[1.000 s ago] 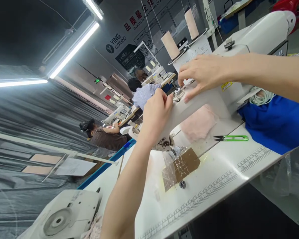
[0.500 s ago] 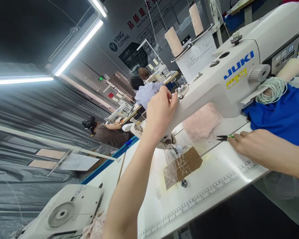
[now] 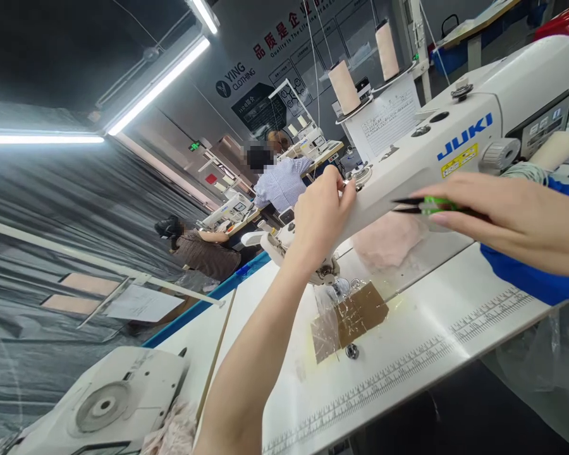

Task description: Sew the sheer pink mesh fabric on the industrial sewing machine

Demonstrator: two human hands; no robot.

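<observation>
My left hand [image 3: 326, 205] is closed in a pinch at the bobbin winder [image 3: 360, 175] on top of the white sewing machine [image 3: 459, 136]; what its fingertips hold is hidden. My right hand [image 3: 502, 218] grips green-handled thread snips [image 3: 427, 206], raised in front of the machine arm with the black blades pointing left. Below, a metal bobbin case [image 3: 351, 351] lies on the white table [image 3: 408, 360], beside a brown patch [image 3: 363, 316] under clear film near the needle. Pale pink fabric [image 3: 389, 240] rests under the machine arm.
Blue fabric [image 3: 526, 275] lies at the right under my right arm. Two pink thread cones [image 3: 344, 88] stand behind the machine. Another machine [image 3: 104, 404] is at the lower left. Two people [image 3: 282, 183] work at machines farther back. A printed ruler [image 3: 408, 373] runs along the table's front edge.
My right hand has lifted the snips from near the tabletop up and left to the machine arm. My left hand stays at the bobbin winder. The view has shifted slightly.
</observation>
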